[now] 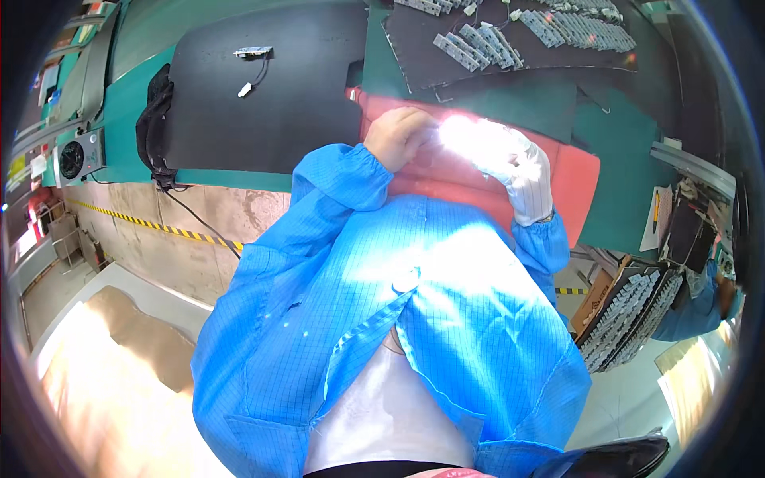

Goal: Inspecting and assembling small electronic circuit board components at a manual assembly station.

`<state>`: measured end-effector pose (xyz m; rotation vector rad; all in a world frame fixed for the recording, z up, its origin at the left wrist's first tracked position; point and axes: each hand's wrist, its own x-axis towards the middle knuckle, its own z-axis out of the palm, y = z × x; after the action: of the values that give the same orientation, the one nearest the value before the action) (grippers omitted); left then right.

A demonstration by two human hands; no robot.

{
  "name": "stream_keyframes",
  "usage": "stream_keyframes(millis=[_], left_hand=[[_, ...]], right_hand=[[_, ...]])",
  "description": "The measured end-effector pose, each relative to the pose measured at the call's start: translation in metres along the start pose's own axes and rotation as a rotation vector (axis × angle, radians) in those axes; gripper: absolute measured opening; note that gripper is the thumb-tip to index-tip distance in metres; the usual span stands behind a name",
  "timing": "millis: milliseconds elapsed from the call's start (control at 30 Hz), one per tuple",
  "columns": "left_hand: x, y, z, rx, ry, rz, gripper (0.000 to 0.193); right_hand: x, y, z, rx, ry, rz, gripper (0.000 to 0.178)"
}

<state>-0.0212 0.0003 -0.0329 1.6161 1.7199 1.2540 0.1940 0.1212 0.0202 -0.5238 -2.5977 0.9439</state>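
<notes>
A glowing LED board (464, 137) shines between my hands, and glare washes out its outline. My right hand (526, 171), in a white glove, is closed around the right side of the glow. My bare left hand (398, 137) is at the left edge of the light with its fingers pinched together; what they hold is too small and bright to make out. Both hands are over a red mat (570, 179) at the front of the bench. On the black mat (263, 111) to the left lies a single small board (253, 52), its short cable ending in a white connector.
Rows of similar boards (478, 46) lie on a dark sheet at the back right. A black cloth-like bundle (155, 127) hangs at the black mat's left edge, near a small fan-like device (80, 157). Racked boards (625, 319) and another person's blue sleeve (689, 317) are at right.
</notes>
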Motion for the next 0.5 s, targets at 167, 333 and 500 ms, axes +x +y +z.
stream_keyframes(millis=[167, 333, 500], left_hand=[[0.007, 0.019, -0.004, 0.121, 0.038, 0.118, 0.023], [0.005, 0.03, -0.001, 0.046, 0.074, 0.138, 0.024], [0.002, 0.03, -0.001, 0.033, 0.078, 0.103, 0.022]], right_hand=[[0.008, -0.021, -0.004, 0.365, 0.169, 0.271, 0.035], [0.018, -0.017, -0.005, 0.663, 0.073, 1.038, 0.059], [0.012, -0.012, 0.001, 0.611, 0.032, 0.995, 0.06]])
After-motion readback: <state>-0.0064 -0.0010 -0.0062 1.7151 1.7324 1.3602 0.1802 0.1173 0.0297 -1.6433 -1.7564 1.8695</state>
